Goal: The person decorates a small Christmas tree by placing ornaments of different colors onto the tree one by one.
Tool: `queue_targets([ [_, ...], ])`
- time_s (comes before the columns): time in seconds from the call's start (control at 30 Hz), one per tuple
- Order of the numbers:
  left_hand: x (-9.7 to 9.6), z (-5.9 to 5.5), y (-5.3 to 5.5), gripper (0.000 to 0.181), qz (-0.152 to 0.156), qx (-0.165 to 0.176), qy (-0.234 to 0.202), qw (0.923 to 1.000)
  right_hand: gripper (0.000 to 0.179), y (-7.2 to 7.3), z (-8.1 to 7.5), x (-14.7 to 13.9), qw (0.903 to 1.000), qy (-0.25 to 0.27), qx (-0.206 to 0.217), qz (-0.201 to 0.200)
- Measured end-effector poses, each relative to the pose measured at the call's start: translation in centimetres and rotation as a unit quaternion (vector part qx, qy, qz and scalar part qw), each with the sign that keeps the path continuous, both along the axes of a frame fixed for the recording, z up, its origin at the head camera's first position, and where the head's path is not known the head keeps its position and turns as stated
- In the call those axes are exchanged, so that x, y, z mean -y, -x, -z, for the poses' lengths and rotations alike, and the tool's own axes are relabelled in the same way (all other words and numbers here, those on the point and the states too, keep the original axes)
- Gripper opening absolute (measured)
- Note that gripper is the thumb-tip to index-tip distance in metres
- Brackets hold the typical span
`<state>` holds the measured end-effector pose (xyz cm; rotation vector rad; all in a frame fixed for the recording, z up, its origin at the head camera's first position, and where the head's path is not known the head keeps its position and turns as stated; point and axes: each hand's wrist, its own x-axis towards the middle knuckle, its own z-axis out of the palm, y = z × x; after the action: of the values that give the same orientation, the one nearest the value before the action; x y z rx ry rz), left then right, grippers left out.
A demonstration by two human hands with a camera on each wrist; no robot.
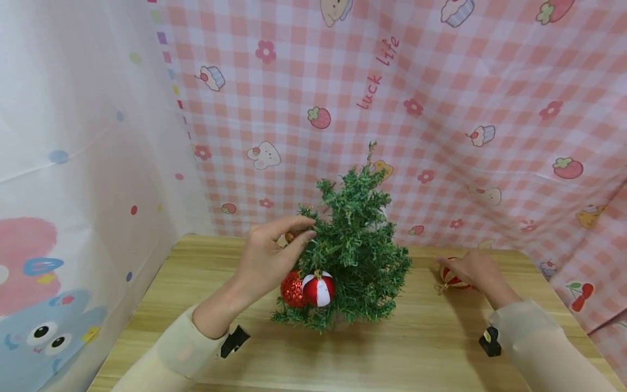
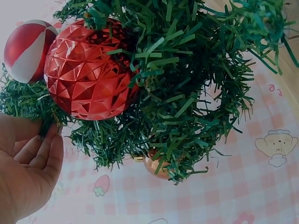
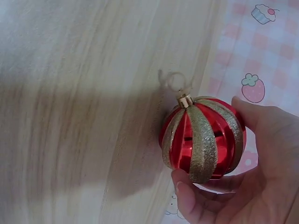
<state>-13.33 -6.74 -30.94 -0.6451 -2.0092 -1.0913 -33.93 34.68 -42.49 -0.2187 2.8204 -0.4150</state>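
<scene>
A small green artificial Christmas tree stands mid-table. At its left side, my left hand pinches a branch tip between thumb and fingers, as the left wrist view also shows. Below that hand hang a red faceted bauble and a red-and-white striped bauble. A gold bauble is partly hidden by needles. To the right of the tree, my right hand grips a red bauble with glittery gold stripes by its sides, down at the table. Its gold cap and thin string loop point away from the palm.
The light wooden table reaches back to a pink checked cloth with cartoon prints. A white cloth with cartoon figures hangs on the left. Dark wrist mounts sit near both cuffs.
</scene>
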Motion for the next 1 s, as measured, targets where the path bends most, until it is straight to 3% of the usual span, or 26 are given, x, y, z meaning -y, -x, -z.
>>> queue_targets([
  [0.17, 0.1, 0.1, 0.0, 0.018, 0.002, 0.002, -0.004, 1.0, 0.081, 0.1, 0.0, 0.0, 0.9998, -0.003, 0.018, 0.011],
  [0.27, 0.1, 0.1, -0.1, 0.018, 0.004, 0.004, -0.003, 1.0, 0.104, 0.3, -0.7, -0.3, 0.9993, -0.027, 0.023, 0.012],
  [0.33, 0.1, 0.1, 0.0, 0.018, 0.005, 0.004, -0.004, 1.0, 0.113, 0.4, -1.1, -0.5, 0.9995, -0.032, 0.001, -0.004],
  [0.43, 0.1, 0.1, 0.0, 0.018, 0.006, 0.002, -0.005, 1.0, 0.09, 0.2, -1.4, -0.7, 0.9955, 0.001, -0.064, -0.07],
  [0.53, 0.1, 0.2, -0.1, 0.019, 0.006, 0.001, -0.007, 1.0, 0.057, -0.2, -1.2, -0.5, 0.9768, 0.037, -0.121, -0.173],
  [0.6, 0.1, 0.2, -0.1, 0.018, 0.005, 0.001, -0.007, 1.0, 0.063, -0.5, -1.0, -0.4, 0.9593, 0.033, -0.145, -0.24],
  [0.7, 0.2, 0.3, 0.0, 0.018, 0.005, 0.001, -0.006, 1.0, 0.08, -0.8, -0.4, -0.2, 0.9386, 0.005, -0.167, -0.302],
  [0.83, 0.2, 0.4, 0.0, 0.019, 0.008, -0.001, -0.007, 0.9999, 0.081, -0.9, 0.4, -0.1, 0.9215, 0.001, -0.2, -0.333],
  [1.0, 0.1, 0.4, 0.0, 0.02, 0.013, -0.001, -0.009, 0.9999, 0.07, -0.9, 0.8, -0.1, 0.9137, 0.015, -0.243, -0.326],
])
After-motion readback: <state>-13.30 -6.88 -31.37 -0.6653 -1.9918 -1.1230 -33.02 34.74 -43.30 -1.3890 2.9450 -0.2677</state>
